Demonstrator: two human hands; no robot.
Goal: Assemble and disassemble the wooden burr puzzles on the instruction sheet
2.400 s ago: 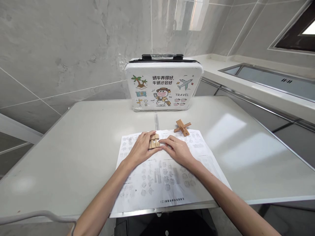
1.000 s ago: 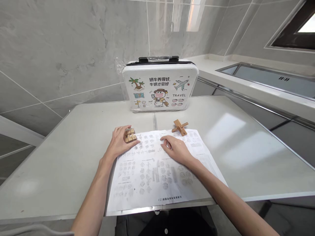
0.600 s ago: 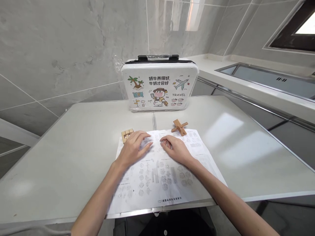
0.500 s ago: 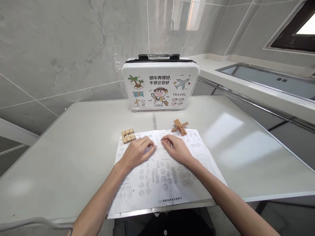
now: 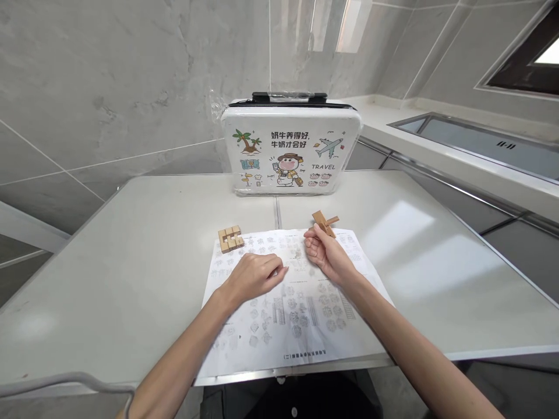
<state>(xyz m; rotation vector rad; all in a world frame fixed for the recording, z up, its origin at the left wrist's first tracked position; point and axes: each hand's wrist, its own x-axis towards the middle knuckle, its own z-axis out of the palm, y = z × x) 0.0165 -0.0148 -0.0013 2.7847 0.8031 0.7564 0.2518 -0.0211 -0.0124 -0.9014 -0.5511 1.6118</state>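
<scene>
Left hand (image 5: 257, 273): back upward, knuckles arched, fingers curled in with thumb drawn toward them in a loose fist; nothing visible in it. Hand lies over the printed sheet (image 5: 279, 346), slightly left of the counter's middle seam (image 5: 277, 212). Left forearm (image 5: 187, 343) slants in across the near edge of the counter (image 5: 131, 250), wrist low and almost straight.

Right hand (image 5: 327, 254): rolled onto its little-finger side, palm facing left, fingers bent inward, thumb uppermost and pointing toward the far edge. Thumb overlaps the cross-shaped wooden piece (image 5: 319, 218) in view; cannot tell whether it touches or grips, nor whether thumb and fingers meet. Right forearm (image 5: 402, 326) crosses the near edge right of the seam and runs inward to the wrist.

Cross-shaped piece: right of the seam, at the sheet's far margin, one thin arm tilted up toward the right edge. Square wooden block (image 5: 234, 243): left of the seam, flat on the sheet's far left corner, opening at its centre; well apart from both hands.

Sheet: spread along the middle of the near edge, rows of small diagrams, creased.

White case (image 5: 288, 125): upright at the middle of the far edge, wrapped in clear plastic, black handle on top. Grey cable (image 5: 65, 378): by the near left corner.
</scene>
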